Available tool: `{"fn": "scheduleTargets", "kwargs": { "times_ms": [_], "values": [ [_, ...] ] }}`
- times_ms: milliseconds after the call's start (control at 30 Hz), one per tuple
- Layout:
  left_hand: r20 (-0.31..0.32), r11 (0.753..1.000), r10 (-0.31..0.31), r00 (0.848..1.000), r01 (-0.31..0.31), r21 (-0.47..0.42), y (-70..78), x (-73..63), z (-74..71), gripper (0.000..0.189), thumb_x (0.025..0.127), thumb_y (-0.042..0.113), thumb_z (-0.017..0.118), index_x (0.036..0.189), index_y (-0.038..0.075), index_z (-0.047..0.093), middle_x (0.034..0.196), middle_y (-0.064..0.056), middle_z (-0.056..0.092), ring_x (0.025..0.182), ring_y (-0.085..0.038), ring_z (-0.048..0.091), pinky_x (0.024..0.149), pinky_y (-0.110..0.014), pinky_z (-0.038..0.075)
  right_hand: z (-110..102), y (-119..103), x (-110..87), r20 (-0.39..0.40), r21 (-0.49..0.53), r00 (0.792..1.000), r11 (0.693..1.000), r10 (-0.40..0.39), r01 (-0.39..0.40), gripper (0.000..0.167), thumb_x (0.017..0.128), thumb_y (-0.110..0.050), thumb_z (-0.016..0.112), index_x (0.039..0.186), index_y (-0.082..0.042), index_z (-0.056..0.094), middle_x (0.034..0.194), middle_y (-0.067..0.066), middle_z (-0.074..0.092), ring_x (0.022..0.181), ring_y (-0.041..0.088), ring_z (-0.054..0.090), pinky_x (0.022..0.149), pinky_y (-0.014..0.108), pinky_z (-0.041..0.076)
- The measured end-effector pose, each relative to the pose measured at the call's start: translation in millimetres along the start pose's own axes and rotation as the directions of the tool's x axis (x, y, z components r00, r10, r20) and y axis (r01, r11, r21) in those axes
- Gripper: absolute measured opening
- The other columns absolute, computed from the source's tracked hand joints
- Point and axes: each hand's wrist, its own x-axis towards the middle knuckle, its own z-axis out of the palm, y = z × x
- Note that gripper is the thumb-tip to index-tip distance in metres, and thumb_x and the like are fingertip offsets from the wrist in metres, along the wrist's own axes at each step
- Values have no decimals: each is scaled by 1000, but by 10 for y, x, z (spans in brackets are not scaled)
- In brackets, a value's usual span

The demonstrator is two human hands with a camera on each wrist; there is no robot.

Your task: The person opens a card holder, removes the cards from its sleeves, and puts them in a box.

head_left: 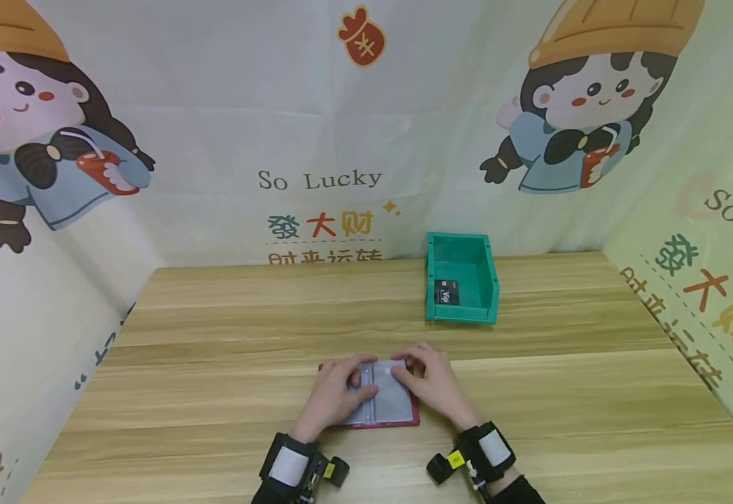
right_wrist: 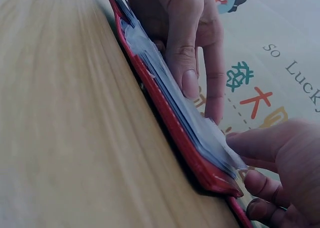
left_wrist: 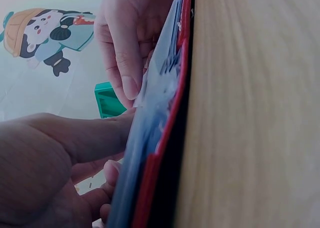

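An opened card holder [head_left: 393, 404] with a red cover and clear plastic sleeves lies on the table, its ring or spine strip down the middle. My left hand [head_left: 336, 392] rests over its left half, the thumb straight and pressing on the sleeves near the spine. At the upper right corner, my right hand [head_left: 434, 379] pinches the edge of a clear sleeve [right_wrist: 222, 143] between thumb and fingertips. Seen side-on in the left wrist view, the stacked sleeves [left_wrist: 142, 123] stand above the red cover [left_wrist: 150, 180].
A green plastic bin [head_left: 479, 313] stands at the back of the wooden table [head_left: 215, 315], near the wall. Inside it is a black card [head_left: 447, 292] marked "Vip". A printed cloth [head_left: 215, 126] with cartoon figures hangs behind and at the sides.
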Motion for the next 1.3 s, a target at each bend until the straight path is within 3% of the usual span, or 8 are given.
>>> {"fn": "scheduleTargets", "kwargs": {
  "times_ms": [233, 433, 567, 733, 967, 1300],
  "values": [
    [-13, 1000, 0, 1000, 0, -21, -11, -3, 2, 38, 92, 15, 80, 128, 7, 72, 77, 4, 47, 88, -19, 43, 80, -33, 29, 13, -9, -7, -34, 43, 999, 999, 10, -8, 5, 99, -13, 72, 102, -9, 74, 93, 1, 64, 80, 9, 50, 72, 22, 39],
    [-6, 999, -16, 1000, 16, -36, -19, 3, 13, 38, 96, 17, 76, 131, 5, 69, 77, 5, 47, 89, -19, 45, 81, -33, 30, 27, 44, -56, -107, 14, 993, 999, -51, 53, 15, 103, -16, 66, 96, -10, 77, 88, -3, 64, 81, 9, 52, 82, 28, 37],
    [-8, 997, -29, 1000, 28, -66, -28, 15, 30, 39, 97, 18, 75, 131, 3, 65, 79, 4, 49, 88, -18, 44, 83, -35, 30, 24, 69, -129, -173, -30, 972, 987, -162, 160, 21, 104, -16, 64, 90, -10, 79, 82, -6, 62, 80, 7, 53, 85, 34, 32],
    [-17, 992, -48, 999, 46, -119, -28, 30, 31, 28, 99, 19, 72, 120, 3, 63, 81, 1, 54, 89, -20, 46, 83, -36, 33, 26, 61, -210, -207, -20, 946, 968, -248, 249, 23, 103, -12, 63, 89, -10, 80, 84, -6, 66, 83, 7, 56, 86, 34, 34],
    [-14, 981, -58, 998, 54, -186, 9, 44, -9, 18, 104, 21, 66, 102, 5, 73, 90, -5, 68, 86, -15, 53, 77, -28, 41, 70, 70, -246, -219, 36, 891, 909, -398, 415, 20, 99, 1, 62, 89, -6, 78, 90, 4, 71, 91, 17, 62, 86, 34, 41],
    [-41, 971, -136, 990, 124, -206, 65, 55, -34, 33, 106, 36, 63, 104, 5, 75, 72, -2, 68, 69, -10, 56, 66, -24, 39, 102, 57, -270, -78, 102, 917, 912, -391, 397, 25, 104, -4, 56, 107, -3, 81, 98, 3, 67, 95, 12, 56, 86, 32, 37]
  ]
}}
